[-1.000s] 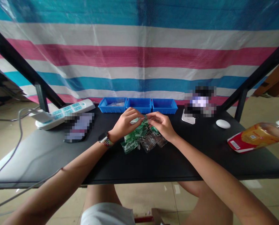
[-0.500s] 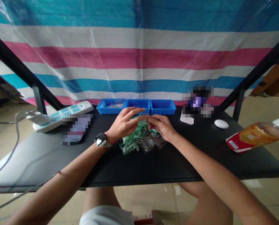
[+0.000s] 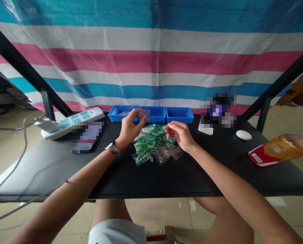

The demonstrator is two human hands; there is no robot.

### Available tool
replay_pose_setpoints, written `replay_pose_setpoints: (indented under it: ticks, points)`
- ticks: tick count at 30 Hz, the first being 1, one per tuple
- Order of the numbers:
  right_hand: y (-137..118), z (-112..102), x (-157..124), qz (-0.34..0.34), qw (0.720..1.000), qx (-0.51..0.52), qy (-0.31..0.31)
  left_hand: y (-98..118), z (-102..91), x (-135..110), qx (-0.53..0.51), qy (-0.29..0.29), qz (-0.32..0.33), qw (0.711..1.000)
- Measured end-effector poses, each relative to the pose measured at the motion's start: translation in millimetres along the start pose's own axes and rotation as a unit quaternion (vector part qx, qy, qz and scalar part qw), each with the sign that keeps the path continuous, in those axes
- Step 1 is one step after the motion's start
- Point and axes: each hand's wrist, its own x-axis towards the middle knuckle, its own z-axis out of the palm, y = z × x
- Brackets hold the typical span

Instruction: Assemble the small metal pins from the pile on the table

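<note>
Head view: clear packet pinched between left fingers; right fingers curled, grip unclear.

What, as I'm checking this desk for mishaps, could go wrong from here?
The small clear plastic bag pinched in the left hand might slip and miss the three rectangular blue plastic bins.

The right hand, right beside the loose heap of green plastic packets, could brush it and make some slide.

The thin grey cable, close to the left forearm, could possibly get snagged.
</note>
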Motion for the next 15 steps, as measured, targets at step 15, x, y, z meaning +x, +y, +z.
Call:
replay_pose_setpoints:
  ticks: [15]
  points:
    - [20.0,-23.1,7.7,-0.241,0.786,-0.569,-0.015,-47.4,-30.8,11.6,0.28,0.033,-0.098,0.954]
